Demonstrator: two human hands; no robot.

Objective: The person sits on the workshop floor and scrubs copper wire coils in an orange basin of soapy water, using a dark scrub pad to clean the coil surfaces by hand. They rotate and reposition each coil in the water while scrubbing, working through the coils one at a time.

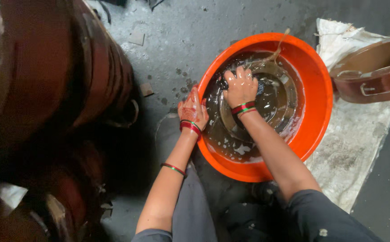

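Looming at the far left, a big dark brown drum (56, 67) fills that side of the view, standing on the wet grey floor (177, 31). Next to it comes the left hand (193, 111), fingers together and curled over the near-left rim of the orange basin (313, 96), gripping it; red and green bangles (190, 127) ring the wrist. The basin sits on the floor, holding murky brown water with patches of foam. Sunk in that water lies a round metal plate (275, 105), near the basin's middle. The right hand (240, 87) presses down on the plate's upper-left edge, fingers bent and closed around a dark scrubber (224, 83), which shows only partly beneath them. Further right, a white woven sack (360, 134) is spread on the floor, touching the basin's side. A reddish-brown metal pan (374, 71) rests on the sack at the right edge.
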